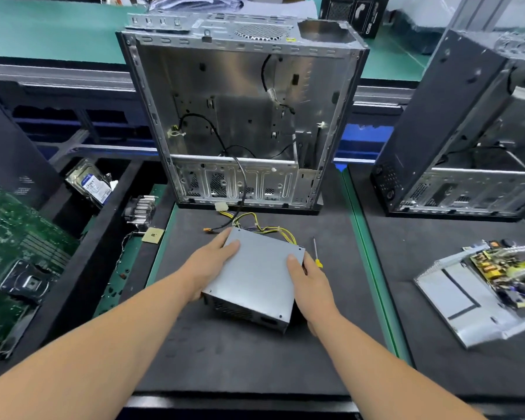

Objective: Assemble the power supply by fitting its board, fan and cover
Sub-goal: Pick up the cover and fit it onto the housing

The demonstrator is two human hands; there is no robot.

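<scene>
Both hands grip the closed power supply [255, 278] at the frame centre: left hand [212, 262] on its left side, right hand [308, 278] on its right. Its yellow wires [267, 228] could snag if it is lifted fast.

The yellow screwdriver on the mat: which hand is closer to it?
Right. The right hand holds the power supply on the side just beside the screwdriver. The left hand grips the opposite side, farther away.
</scene>
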